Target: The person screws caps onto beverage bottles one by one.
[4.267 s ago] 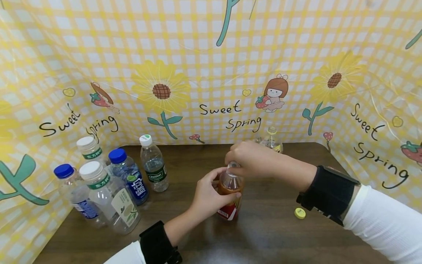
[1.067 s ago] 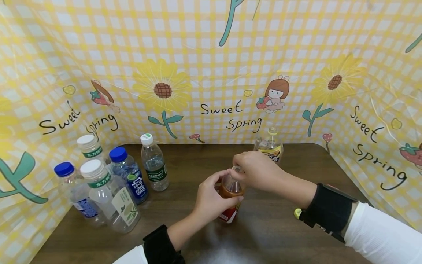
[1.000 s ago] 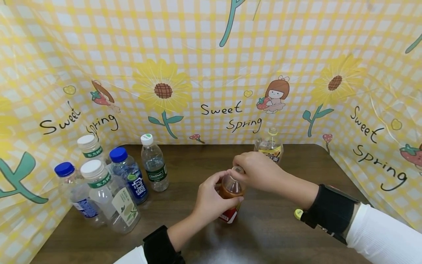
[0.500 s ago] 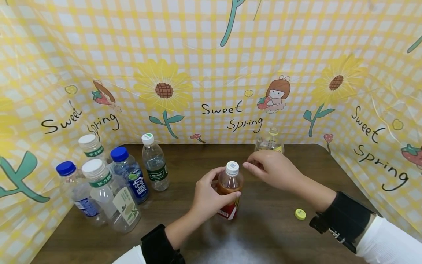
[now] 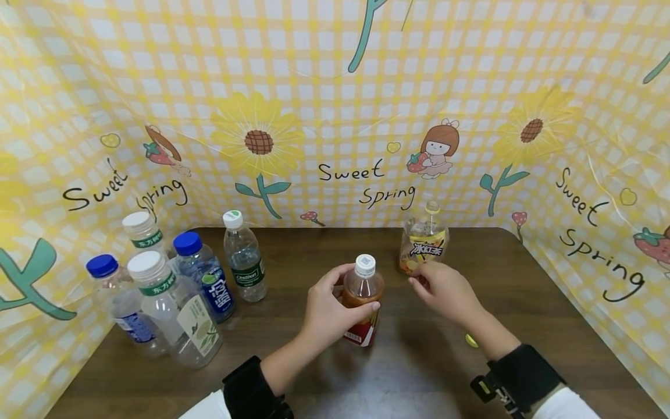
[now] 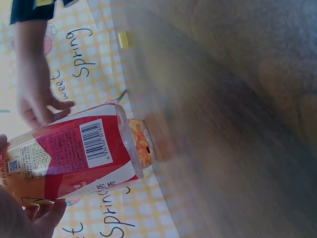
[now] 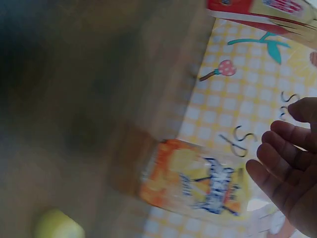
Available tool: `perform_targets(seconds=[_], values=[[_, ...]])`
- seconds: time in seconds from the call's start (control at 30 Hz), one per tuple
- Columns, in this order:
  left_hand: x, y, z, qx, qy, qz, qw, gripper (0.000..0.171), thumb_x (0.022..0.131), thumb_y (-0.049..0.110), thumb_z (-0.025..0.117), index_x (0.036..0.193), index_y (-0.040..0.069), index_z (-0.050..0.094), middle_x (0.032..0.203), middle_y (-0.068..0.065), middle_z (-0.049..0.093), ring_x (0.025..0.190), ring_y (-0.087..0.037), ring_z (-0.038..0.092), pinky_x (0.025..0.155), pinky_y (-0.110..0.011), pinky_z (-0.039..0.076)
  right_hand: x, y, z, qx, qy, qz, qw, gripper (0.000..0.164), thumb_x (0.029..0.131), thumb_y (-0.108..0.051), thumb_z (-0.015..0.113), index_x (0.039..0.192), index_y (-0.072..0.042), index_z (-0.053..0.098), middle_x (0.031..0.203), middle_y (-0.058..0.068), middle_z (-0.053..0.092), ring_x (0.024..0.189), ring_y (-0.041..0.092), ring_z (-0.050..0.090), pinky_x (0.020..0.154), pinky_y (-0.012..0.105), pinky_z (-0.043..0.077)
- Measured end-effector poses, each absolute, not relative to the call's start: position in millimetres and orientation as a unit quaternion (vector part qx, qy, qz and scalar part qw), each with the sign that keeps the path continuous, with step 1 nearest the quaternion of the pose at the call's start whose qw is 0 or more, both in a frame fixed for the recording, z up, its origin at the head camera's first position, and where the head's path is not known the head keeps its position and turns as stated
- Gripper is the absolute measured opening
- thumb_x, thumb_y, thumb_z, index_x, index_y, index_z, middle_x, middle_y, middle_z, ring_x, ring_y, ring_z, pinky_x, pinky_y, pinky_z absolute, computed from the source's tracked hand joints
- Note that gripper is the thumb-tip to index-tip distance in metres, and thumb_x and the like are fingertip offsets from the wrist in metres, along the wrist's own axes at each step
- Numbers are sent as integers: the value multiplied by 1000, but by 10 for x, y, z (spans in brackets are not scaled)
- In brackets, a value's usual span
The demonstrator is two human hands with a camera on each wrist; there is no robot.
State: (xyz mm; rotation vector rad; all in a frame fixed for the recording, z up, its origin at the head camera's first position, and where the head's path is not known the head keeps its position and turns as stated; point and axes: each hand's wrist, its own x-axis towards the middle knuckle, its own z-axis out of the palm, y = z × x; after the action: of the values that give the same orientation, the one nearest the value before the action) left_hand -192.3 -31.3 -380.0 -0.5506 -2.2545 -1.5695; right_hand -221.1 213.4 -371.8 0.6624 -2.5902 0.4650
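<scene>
My left hand [image 5: 327, 311] grips a red-labelled drink bottle [image 5: 361, 334] that holds brownish-orange liquid. A white cap [image 5: 365, 265] sits on the bottle's neck. To the right, my right hand [image 5: 447, 291] holds nothing, and its fingers bend loosely in the right wrist view. Behind that hand stands a clear, uncapped bottle [image 5: 426, 244] with a yellow and orange label; the hand overlaps its base in the head view. A small yellow cap [image 5: 471, 340] lies on the table, partly hidden by my right forearm.
At the left stands a group of capped, see-through bottles: a blue-capped one [image 5: 206, 285], a white-capped one [image 5: 180, 320] and others. A small green-labelled water bottle [image 5: 246, 265] stands beside them. A yellow checked cloth [image 5: 335, 105] hangs around the dark wooden table [image 5: 419, 378].
My right hand has come off the top of the red-labelled bottle and moved right and nearer to me, so the white cap shows. My left hand keeps its grip.
</scene>
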Motion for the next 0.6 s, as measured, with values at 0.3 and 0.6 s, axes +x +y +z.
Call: perform_targets(seconds=[0.3,0.6], values=[[-1917,-331,-3810,-185,-793,-557,165,67,67,27,91,124,7,61,112,-6,67,99,-18,64,80,-35,55,-2097,2126,-4134,190,-942,207,183,15,86,-12,73,98,-4,69,91,5,64,81,20,61,68,39,52],[-1920,-349,-3834,-167,-798,-557,160,68,66,24,91,125,7,61,113,-4,66,102,-16,62,84,-34,54,-1997,2161,-4371,186,-936,231,187,27,82,-12,76,106,-1,69,105,11,65,99,30,62,83,47,51]])
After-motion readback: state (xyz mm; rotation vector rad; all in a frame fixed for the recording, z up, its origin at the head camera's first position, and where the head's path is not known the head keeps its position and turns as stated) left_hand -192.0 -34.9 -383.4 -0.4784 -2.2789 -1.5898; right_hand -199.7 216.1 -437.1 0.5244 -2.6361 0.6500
